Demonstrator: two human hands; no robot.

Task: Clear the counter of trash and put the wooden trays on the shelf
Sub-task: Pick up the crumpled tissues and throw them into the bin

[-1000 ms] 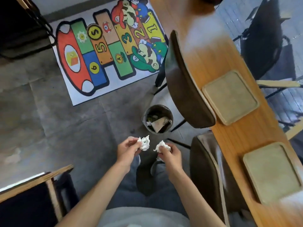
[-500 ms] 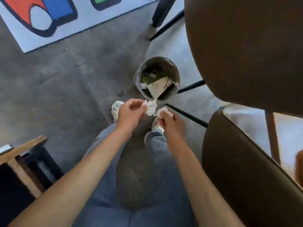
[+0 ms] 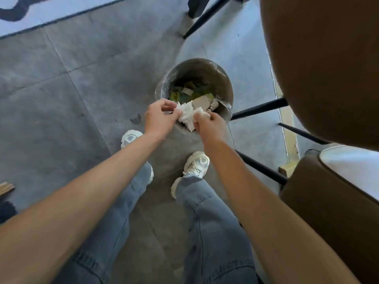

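Note:
My left hand and my right hand pinch crumpled white tissue between them, the wads pressed together. They hover over the near rim of a round grey trash bin on the floor, which holds paper scraps and green waste. The counter and the wooden trays are out of view.
Two brown chair backs fill the right side, their black legs running beside the bin. A printed floor mat lies at the top left. My white shoes stand just short of the bin.
I have stepped closer and bent over the bin. Both hands moved forward over its near rim and brought the two tissue wads together. The counter and trays left the view.

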